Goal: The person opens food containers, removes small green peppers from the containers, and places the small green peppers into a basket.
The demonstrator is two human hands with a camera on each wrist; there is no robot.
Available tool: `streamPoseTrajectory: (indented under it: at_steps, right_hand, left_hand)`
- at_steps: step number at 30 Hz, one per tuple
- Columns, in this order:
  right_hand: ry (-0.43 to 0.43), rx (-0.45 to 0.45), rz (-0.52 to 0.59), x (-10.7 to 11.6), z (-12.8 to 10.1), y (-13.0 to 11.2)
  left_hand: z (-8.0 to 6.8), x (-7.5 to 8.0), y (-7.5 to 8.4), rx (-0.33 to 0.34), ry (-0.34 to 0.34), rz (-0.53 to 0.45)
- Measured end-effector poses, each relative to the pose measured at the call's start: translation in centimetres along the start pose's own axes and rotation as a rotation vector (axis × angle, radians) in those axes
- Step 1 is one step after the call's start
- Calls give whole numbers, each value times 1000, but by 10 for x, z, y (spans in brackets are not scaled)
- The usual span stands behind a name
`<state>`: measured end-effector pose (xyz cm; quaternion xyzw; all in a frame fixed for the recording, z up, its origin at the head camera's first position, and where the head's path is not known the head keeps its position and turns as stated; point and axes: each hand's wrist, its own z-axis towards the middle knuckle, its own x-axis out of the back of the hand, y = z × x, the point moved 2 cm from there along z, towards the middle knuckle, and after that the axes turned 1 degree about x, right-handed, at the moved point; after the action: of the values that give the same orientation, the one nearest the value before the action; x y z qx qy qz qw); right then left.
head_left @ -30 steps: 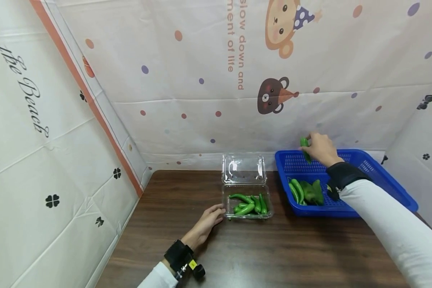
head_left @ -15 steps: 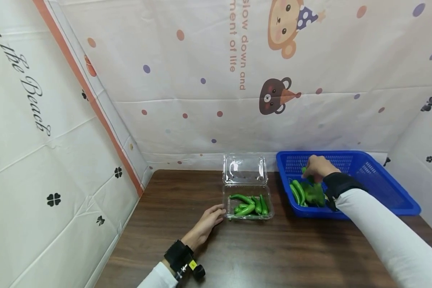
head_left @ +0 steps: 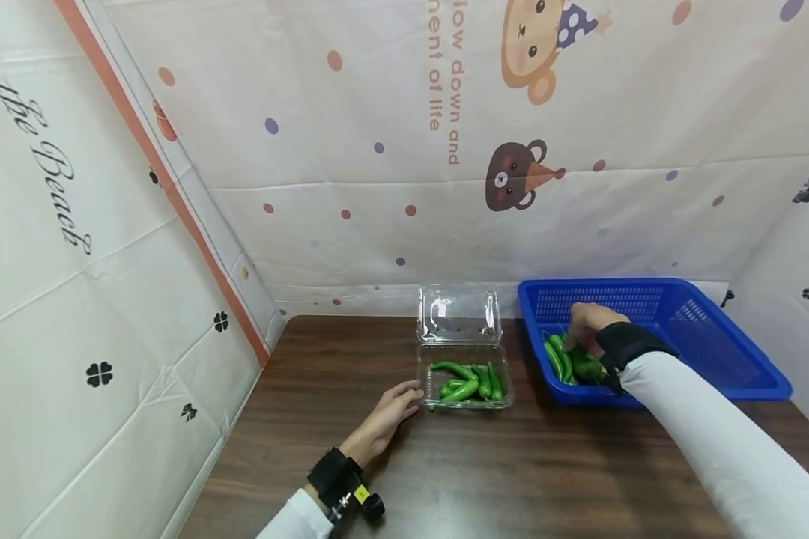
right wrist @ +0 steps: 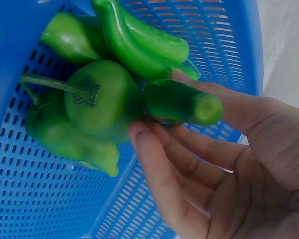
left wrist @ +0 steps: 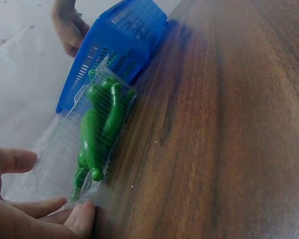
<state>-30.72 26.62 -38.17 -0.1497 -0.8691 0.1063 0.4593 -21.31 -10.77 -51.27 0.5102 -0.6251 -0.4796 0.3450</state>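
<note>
My left hand point(head_left: 386, 421) rests against the near left corner of an open clear plastic clamshell box point(head_left: 426, 361). In the left wrist view, its thumb point(left wrist: 20, 160) touches the upper edge while straight fingers touch lower down. Several green peppers point(head_left: 460, 391) lie inside this box. My right hand point(head_left: 589, 323) is down in the left part of a blue plastic basket point(head_left: 735, 378). There it holds a dark green pepper point(right wrist: 172, 102) between thumb and fingers, beside a round stemmed green pepper point(right wrist: 102, 94) and several other peppers point(right wrist: 134, 45).
The box's transparent lid point(head_left: 458, 314) stands raised at the back, near the patterned wall cloth point(head_left: 350, 239). Both containers sit on the dark wooden table point(head_left: 458, 471), the basket to the right of the box with a gap between them.
My right hand has lowered with the green pepper from above the basket's back rim down among the peppers inside. The left hand and the clamshell box have stayed in place.
</note>
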Motion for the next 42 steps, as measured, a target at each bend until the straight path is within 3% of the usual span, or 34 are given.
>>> streamPoseTrajectory:
  at_steps: [13,27,39,42]
  right_hand:
    - [-8,-7,-55,1,-8,-1]
    - [-16,-7,-15,5,-6,0]
    - [11,12,-29,4,-15,1]
    - [58,21,-70,9,-16,1]
  left_hand:
    - [0,0,2,-5,-15,4]
    - [0,1,4,-2,-7,3]
    - [0,-1,1,0,2,24]
    - [0,-1,1,1,-2,22]
